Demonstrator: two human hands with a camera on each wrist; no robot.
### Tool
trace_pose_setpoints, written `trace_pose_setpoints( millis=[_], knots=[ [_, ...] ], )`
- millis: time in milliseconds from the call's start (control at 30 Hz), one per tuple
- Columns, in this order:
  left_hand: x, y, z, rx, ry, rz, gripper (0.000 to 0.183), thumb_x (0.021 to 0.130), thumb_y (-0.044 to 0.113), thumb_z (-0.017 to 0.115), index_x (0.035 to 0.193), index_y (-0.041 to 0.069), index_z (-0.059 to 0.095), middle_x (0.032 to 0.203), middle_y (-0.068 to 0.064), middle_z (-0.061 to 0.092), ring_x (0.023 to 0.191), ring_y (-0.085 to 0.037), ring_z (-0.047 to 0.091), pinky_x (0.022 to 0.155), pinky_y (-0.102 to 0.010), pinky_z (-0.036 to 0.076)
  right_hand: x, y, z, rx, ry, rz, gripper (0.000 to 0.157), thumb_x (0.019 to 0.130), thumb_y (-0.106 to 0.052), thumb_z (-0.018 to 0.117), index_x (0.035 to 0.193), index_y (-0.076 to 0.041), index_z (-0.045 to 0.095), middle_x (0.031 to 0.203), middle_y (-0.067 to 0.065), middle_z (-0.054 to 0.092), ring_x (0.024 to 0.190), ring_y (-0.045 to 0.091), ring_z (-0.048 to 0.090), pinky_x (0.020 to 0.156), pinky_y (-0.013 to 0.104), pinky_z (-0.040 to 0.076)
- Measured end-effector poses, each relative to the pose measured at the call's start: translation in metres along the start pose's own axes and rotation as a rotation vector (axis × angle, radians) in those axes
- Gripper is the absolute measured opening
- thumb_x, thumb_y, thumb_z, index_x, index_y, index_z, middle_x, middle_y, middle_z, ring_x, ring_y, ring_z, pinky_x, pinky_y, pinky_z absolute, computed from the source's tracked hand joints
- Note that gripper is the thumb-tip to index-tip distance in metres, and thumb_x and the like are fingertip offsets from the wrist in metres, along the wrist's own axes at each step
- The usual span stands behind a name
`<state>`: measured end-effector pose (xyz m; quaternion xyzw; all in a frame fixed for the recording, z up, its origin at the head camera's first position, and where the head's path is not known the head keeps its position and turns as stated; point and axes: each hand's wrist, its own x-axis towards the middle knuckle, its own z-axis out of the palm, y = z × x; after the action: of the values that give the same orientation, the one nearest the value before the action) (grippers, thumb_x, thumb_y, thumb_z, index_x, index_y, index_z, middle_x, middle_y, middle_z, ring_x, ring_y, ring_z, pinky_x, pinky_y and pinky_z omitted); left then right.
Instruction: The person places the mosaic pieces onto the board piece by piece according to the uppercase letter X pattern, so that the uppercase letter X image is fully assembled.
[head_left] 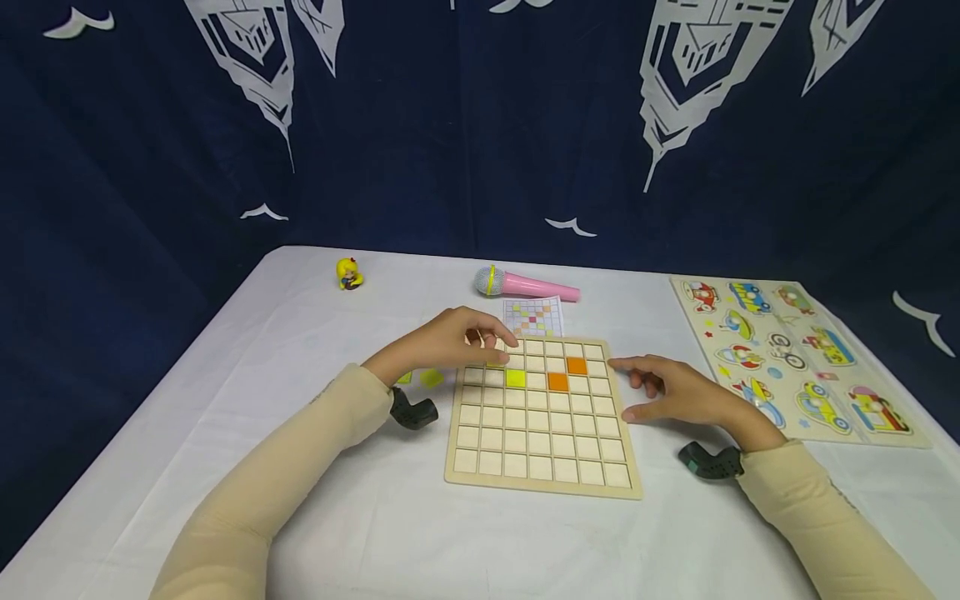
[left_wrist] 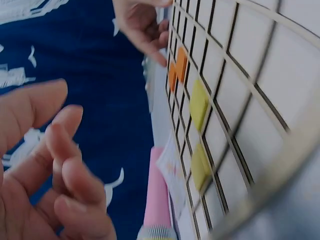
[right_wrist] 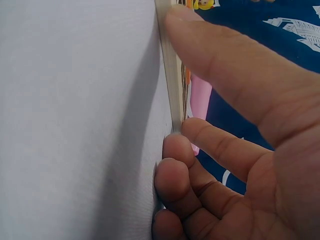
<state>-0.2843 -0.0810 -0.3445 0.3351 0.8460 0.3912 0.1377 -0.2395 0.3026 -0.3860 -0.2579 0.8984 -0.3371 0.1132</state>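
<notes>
A wooden grid board (head_left: 543, 492) lies on the white table with two orange tiles (head_left: 558, 382) in its squares. A yellow-green tile (head_left: 515, 378) sits in another square; a second yellow tile (left_wrist: 201, 167) is partly covered by the left hand in the head view. Above the board's far left part hovers my left hand (head_left: 463, 337), fingers loosely bent. Nothing shows between its fingertips (left_wrist: 70, 117) in the left wrist view. My right hand (head_left: 671, 390) is at the board's right edge, thumb and index finger touching its side, the other fingers bent.
Loose yellow-green tiles (head_left: 432, 378) lie left of the board, partly behind the left wrist. Beyond the board are a printed grid card (head_left: 533, 317) and a pink toy microphone (head_left: 528, 285). A small yellow-haired figurine (head_left: 348, 273) stands far left; a vehicle picture puzzle (head_left: 795, 358) lies right.
</notes>
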Motion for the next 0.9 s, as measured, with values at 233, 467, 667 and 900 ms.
trace_pose_setpoints(
  millis=[233, 467, 667, 900],
  knots=[
    [-0.021, -0.025, -0.022, -0.079, 0.009, -0.034, 0.033, 0.099, 0.014, 0.077, 0.130, 0.002, 0.075, 0.092, -0.002, 0.060, 0.082, -0.020, 0.057, 0.072, -0.029, 0.047, 0.000, 0.001, -0.001, 0.008, 0.002, 0.007, 0.077, 0.087, -0.015, 0.092, 0.148, 0.012, 0.055, 0.103, 0.005, 0.054, 0.085, 0.015, 0.048, 0.073, 0.028, 0.041],
    [-0.034, -0.057, -0.042, -0.136, 0.062, -0.161, 0.039, 0.100, 0.015, 0.076, 0.136, 0.002, 0.072, 0.092, -0.001, 0.061, 0.077, -0.020, 0.052, 0.069, -0.027, 0.042, -0.002, 0.002, -0.001, 0.024, 0.004, 0.005, 0.076, 0.087, -0.014, 0.092, 0.148, 0.012, 0.055, 0.103, 0.006, 0.054, 0.085, 0.015, 0.048, 0.073, 0.028, 0.042],
    [-0.042, -0.080, -0.053, -0.112, 0.102, -0.238, 0.034, 0.101, 0.015, 0.074, 0.133, 0.003, 0.073, 0.098, -0.003, 0.061, 0.087, -0.022, 0.053, 0.074, -0.029, 0.044, -0.003, 0.003, 0.000, 0.022, 0.007, 0.002, 0.076, 0.086, -0.014, 0.092, 0.147, 0.012, 0.055, 0.103, 0.005, 0.054, 0.085, 0.015, 0.048, 0.073, 0.028, 0.042],
    [-0.049, -0.099, -0.057, -0.071, 0.088, -0.268, 0.032, 0.101, 0.007, 0.069, 0.132, 0.000, 0.072, 0.113, -0.008, 0.069, 0.105, -0.026, 0.057, 0.095, -0.036, 0.047, -0.002, 0.001, 0.000, 0.018, 0.004, 0.008, 0.076, 0.087, -0.015, 0.092, 0.148, 0.012, 0.055, 0.103, 0.006, 0.054, 0.085, 0.015, 0.048, 0.073, 0.028, 0.042]
  ],
)
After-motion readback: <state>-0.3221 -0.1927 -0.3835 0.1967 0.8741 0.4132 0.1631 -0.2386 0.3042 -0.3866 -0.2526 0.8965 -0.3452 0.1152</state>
